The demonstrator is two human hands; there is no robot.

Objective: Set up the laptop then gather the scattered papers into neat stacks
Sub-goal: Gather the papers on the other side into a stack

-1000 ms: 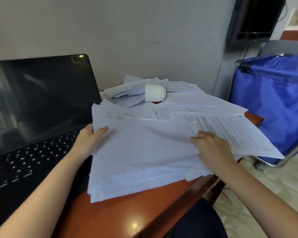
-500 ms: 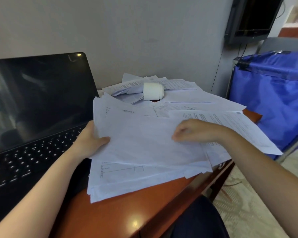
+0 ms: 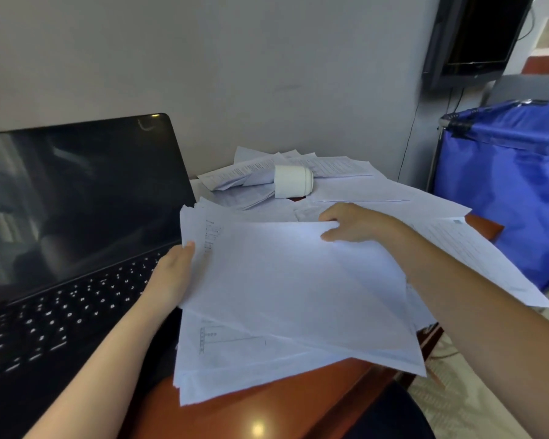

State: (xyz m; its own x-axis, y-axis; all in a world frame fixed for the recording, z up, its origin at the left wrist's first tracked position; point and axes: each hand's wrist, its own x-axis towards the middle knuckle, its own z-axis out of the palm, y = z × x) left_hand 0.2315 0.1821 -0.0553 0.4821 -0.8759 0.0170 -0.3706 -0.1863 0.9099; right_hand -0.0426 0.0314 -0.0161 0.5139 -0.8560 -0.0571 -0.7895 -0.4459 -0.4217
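Papers, white printed sheets (image 3: 235,353), lie in a rough fanned pile on the reddish-brown wooden table (image 3: 267,407), just beside the black open laptop (image 3: 76,217), lid up & screen dark. So the laptop step looks done; gathering is the step in hand. L hand (image 3: 171,274) grips the pile's left edge, thumb on top. R hand (image 3: 352,223) curls over the far edge of the top sheet (image 3: 298,274), pinching it. Edges don't line up yet. More loose sheets (image 3: 346,167) sit at the back w/ a white plastic jar (image 3: 293,184) lying on its side on them; one printed page (image 3: 476,258) overhangs the table's right edge. Next move prob. calls for squaring the held pile w/ both hands, then lifting the jar to free the rest.
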